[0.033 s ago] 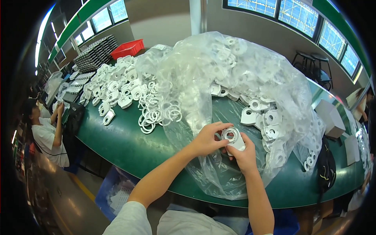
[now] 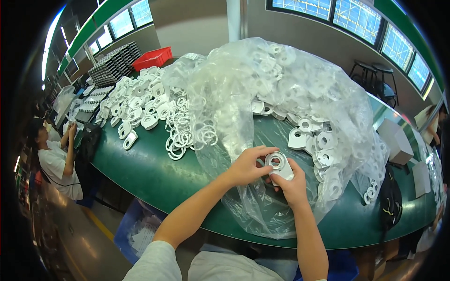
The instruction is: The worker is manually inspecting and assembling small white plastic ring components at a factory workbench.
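Observation:
Between my two hands, above the clear plastic sheeting, is a white plastic housing part [image 2: 284, 171] with a round opening and a ring around it. My left hand [image 2: 253, 165] grips the ring end with thumb and fingers. My right hand [image 2: 291, 185] holds the wider lower end, its thumb on the face. Similar white housing parts [image 2: 324, 140] lie right of my hands, partly under a big clear plastic bag [image 2: 220, 89] full of more. White rings [image 2: 179, 136] are heaped left of the bag. Beyond them is another heap of white housing parts [image 2: 140, 100].
The green table [image 2: 140, 173] curves around in front of me. A red bin [image 2: 152, 58] and stacked dark trays [image 2: 115, 63] stand at the far left. Grey boxes [image 2: 393, 140] are at the right. A blue bin [image 2: 126, 229] sits below the edge. Another person [image 2: 58, 161] is at the left.

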`<action>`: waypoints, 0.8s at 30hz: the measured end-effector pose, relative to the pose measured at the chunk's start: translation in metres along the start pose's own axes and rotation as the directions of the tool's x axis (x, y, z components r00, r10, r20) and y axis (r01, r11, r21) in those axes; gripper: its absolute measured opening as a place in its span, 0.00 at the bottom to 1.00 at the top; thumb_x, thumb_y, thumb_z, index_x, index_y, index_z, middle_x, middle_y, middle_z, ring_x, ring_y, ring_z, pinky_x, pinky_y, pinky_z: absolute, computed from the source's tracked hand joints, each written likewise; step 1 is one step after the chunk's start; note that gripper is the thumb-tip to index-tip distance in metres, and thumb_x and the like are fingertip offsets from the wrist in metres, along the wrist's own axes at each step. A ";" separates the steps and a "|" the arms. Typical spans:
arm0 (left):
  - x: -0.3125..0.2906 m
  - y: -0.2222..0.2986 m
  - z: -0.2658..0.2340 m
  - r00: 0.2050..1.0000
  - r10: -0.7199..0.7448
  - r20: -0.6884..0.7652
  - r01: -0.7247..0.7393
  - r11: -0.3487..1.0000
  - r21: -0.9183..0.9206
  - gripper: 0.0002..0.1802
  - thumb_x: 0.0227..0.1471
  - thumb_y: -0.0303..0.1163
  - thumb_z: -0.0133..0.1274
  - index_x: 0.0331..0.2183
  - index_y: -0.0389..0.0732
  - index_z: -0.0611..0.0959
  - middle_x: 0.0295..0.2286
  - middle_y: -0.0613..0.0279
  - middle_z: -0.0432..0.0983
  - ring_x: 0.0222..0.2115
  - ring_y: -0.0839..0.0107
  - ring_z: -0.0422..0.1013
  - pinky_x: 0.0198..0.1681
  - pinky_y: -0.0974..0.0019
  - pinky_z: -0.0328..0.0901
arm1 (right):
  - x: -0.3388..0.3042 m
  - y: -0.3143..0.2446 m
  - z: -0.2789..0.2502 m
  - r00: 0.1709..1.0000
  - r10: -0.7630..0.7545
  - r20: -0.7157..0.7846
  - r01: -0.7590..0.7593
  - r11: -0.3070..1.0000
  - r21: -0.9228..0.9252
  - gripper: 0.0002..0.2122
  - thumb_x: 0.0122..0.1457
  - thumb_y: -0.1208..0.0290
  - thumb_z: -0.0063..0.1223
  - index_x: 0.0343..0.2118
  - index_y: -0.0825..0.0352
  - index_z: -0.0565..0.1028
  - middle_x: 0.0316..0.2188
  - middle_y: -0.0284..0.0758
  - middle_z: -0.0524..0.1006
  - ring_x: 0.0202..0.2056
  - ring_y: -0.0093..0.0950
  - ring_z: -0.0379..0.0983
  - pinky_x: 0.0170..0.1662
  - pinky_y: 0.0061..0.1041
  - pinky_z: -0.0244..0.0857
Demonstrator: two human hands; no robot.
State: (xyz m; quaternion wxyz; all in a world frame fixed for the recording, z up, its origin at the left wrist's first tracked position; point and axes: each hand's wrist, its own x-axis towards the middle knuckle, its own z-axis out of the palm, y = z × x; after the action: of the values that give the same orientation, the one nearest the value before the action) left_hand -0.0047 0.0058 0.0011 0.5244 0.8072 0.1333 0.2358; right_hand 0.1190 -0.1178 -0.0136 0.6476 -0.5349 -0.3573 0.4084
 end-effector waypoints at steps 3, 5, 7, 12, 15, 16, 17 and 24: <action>0.000 -0.005 -0.007 1.000 0.023 0.021 -0.021 0.996 -0.085 0.23 0.47 0.23 0.52 0.49 0.36 0.73 0.38 0.60 0.71 0.33 0.76 0.71 0.36 0.71 0.68 | -0.002 -0.002 0.002 1.000 0.011 0.000 -0.011 1.000 0.020 0.17 0.46 0.83 0.54 0.42 0.72 0.68 0.29 0.36 0.76 0.24 0.22 0.74 0.19 0.15 0.62; 0.002 -0.004 -0.012 0.988 -0.125 0.086 0.141 0.966 -0.218 0.20 0.50 0.24 0.50 0.48 0.36 0.75 0.33 0.63 0.74 0.31 0.77 0.71 0.34 0.73 0.67 | -0.001 -0.003 0.001 1.000 0.014 0.027 -0.014 1.000 -0.017 0.17 0.46 0.82 0.54 0.41 0.71 0.69 0.30 0.35 0.75 0.24 0.22 0.74 0.19 0.16 0.62; 0.002 -0.003 -0.012 0.984 -0.154 0.087 0.171 0.957 -0.236 0.18 0.51 0.25 0.50 0.46 0.36 0.76 0.31 0.65 0.75 0.30 0.79 0.70 0.33 0.74 0.66 | -0.003 -0.005 0.004 1.000 0.007 0.030 -0.004 0.996 -0.086 0.16 0.46 0.81 0.54 0.41 0.71 0.69 0.29 0.34 0.76 0.24 0.21 0.74 0.19 0.16 0.62; 0.002 -0.007 -0.006 0.978 -0.208 0.025 0.207 0.939 -0.276 0.11 0.50 0.28 0.54 0.37 0.35 0.79 0.25 0.70 0.75 0.26 0.82 0.69 0.30 0.77 0.64 | -0.003 0.004 0.006 0.996 -0.076 0.041 0.084 0.957 -0.276 0.14 0.46 0.79 0.54 0.39 0.69 0.70 0.27 0.32 0.75 0.22 0.19 0.73 0.19 0.15 0.61; 0.001 -0.008 0.007 0.980 -0.197 -0.032 0.189 0.968 -0.168 0.13 0.44 0.30 0.60 0.32 0.35 0.76 0.26 0.68 0.74 0.27 0.81 0.69 0.31 0.76 0.64 | -0.003 0.006 0.005 0.985 -0.161 0.061 0.172 0.916 -0.363 0.13 0.47 0.78 0.54 0.38 0.68 0.70 0.25 0.31 0.75 0.21 0.18 0.72 0.19 0.14 0.61; 0.001 -0.009 0.011 0.984 -0.177 -0.014 0.173 0.975 -0.137 0.14 0.44 0.30 0.60 0.33 0.35 0.76 0.28 0.67 0.74 0.29 0.80 0.69 0.31 0.74 0.65 | -0.005 0.005 0.005 0.993 -0.117 0.019 0.117 0.950 -0.290 0.12 0.48 0.78 0.53 0.38 0.68 0.70 0.24 0.31 0.75 0.21 0.17 0.72 0.19 0.14 0.61; 0.002 -0.010 0.011 0.988 -0.157 0.005 0.156 0.982 -0.107 0.16 0.44 0.30 0.60 0.35 0.34 0.76 0.29 0.66 0.74 0.31 0.80 0.69 0.32 0.72 0.66 | -0.006 0.002 0.004 0.997 -0.069 -0.020 0.063 0.975 -0.214 0.12 0.48 0.78 0.53 0.37 0.68 0.70 0.24 0.31 0.75 0.21 0.17 0.71 0.19 0.14 0.61; 0.003 -0.007 -0.002 0.991 -0.131 0.009 0.128 0.953 -0.274 0.16 0.51 0.26 0.52 0.44 0.32 0.76 0.32 0.62 0.76 0.29 0.78 0.71 0.31 0.72 0.68 | -0.002 -0.005 0.001 1.000 0.010 -0.007 -0.010 0.999 -0.039 0.15 0.48 0.82 0.53 0.41 0.70 0.69 0.29 0.33 0.76 0.26 0.20 0.75 0.21 0.14 0.63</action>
State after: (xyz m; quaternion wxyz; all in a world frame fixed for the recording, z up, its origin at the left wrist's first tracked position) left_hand -0.0034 0.0116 -0.0038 0.6448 0.7152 0.1544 0.2210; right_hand 0.1180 -0.1201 -0.0088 0.6363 -0.5507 -0.3603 0.4026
